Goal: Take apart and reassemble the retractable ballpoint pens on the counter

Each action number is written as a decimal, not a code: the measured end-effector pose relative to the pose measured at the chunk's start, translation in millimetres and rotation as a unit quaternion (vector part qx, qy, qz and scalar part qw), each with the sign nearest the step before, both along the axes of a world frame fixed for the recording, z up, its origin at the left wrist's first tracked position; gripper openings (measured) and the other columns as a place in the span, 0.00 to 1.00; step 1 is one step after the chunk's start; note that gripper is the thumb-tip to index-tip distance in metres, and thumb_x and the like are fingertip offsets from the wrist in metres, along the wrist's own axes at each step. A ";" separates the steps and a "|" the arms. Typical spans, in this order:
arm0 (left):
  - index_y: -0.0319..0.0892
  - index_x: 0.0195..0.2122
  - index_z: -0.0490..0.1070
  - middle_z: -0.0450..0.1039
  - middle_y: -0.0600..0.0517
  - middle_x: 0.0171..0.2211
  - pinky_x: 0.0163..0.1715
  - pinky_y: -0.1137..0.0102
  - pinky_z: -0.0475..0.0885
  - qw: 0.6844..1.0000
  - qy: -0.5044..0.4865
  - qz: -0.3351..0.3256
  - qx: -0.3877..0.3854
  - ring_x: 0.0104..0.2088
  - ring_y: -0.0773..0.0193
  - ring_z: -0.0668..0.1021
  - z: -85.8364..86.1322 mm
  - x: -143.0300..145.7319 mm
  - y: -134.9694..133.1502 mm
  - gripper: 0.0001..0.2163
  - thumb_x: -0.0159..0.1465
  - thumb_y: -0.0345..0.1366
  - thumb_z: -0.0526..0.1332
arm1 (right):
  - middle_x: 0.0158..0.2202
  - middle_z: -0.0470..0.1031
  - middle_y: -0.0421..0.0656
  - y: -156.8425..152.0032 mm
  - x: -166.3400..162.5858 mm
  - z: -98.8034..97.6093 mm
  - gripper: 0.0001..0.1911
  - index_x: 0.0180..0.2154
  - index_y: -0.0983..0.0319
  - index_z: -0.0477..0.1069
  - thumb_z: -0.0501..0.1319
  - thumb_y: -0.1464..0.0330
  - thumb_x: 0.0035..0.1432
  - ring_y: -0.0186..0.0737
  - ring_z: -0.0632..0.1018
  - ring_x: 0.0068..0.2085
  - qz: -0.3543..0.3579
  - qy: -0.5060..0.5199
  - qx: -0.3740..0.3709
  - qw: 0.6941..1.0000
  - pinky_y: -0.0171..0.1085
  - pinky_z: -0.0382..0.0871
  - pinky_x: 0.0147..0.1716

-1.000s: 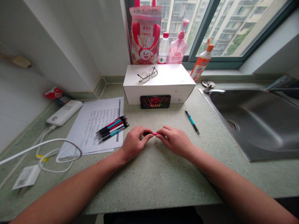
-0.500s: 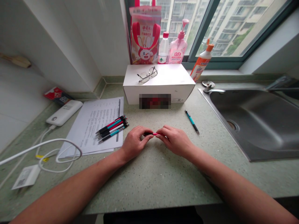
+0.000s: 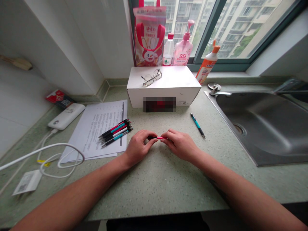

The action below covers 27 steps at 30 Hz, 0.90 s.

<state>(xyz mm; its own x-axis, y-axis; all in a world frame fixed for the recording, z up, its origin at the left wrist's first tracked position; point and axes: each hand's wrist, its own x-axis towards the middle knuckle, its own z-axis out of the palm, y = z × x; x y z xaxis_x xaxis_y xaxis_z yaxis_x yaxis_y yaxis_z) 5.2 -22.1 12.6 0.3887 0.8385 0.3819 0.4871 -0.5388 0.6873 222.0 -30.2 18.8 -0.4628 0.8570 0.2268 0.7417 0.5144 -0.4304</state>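
Observation:
Between my two hands is a red and black pen (image 3: 159, 138), held level just above the counter. My left hand (image 3: 139, 146) is closed on its black end, thumb and fingers pinching. My right hand (image 3: 180, 144) pinches the red end, and the fingers cover most of that part. A bundle of several pens (image 3: 116, 133), in red, black, white and teal, lies on the printed sheets (image 3: 84, 128) left of my left hand. Apart from these, a teal and black pen (image 3: 197, 125) rests on the counter beyond my right hand.
A white box (image 3: 163, 80) with eyeglasses (image 3: 152, 78) on top stands at the back. The steel sink (image 3: 264, 128) takes up the right side. At left lie a white power bank (image 3: 66, 116), a looped white cable (image 3: 72, 146) and a white plug adapter (image 3: 27, 183).

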 end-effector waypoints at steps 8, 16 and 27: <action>0.42 0.38 0.76 0.80 0.50 0.35 0.40 0.65 0.74 1.000 0.015 0.001 -0.011 0.36 0.60 0.79 1.6 0.1 0.5 0.07 0.69 0.38 0.61 | 0.39 0.78 0.44 -0.5 -0.1 -0.5 0.13 0.44 0.59 0.74 0.56 0.59 0.71 0.37 0.76 0.34 0.003 0.015 -0.001 1.000 0.36 0.62 0.32; 0.42 0.39 0.76 0.80 0.50 0.35 0.40 0.65 0.74 1.000 0.008 0.003 -0.009 0.37 0.60 0.79 2.6 0.4 -0.7 0.05 0.68 0.37 0.63 | 0.37 0.77 0.44 -0.2 -0.2 0.0 0.16 0.41 0.60 0.75 0.53 0.59 0.72 0.38 0.76 0.34 0.000 -0.001 -0.014 1.000 0.36 0.62 0.32; 0.42 0.38 0.77 0.80 0.50 0.35 0.39 0.65 0.73 1.000 0.012 -0.003 -0.006 0.37 0.60 0.80 1.8 0.5 0.4 0.05 0.68 0.37 0.63 | 0.39 0.77 0.44 -0.5 -0.5 2.1 0.14 0.43 0.59 0.75 0.54 0.59 0.72 0.36 0.76 0.34 0.005 0.022 -0.006 1.000 0.36 0.62 0.32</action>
<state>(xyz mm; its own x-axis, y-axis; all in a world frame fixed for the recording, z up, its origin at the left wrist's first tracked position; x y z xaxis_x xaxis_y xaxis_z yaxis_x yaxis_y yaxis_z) 5.7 -21.7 14.5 0.4028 0.8405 0.3624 0.4997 -0.5336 0.6823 221.5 -30.7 20.9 -0.4617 0.8548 0.2368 0.7166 0.5168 -0.4684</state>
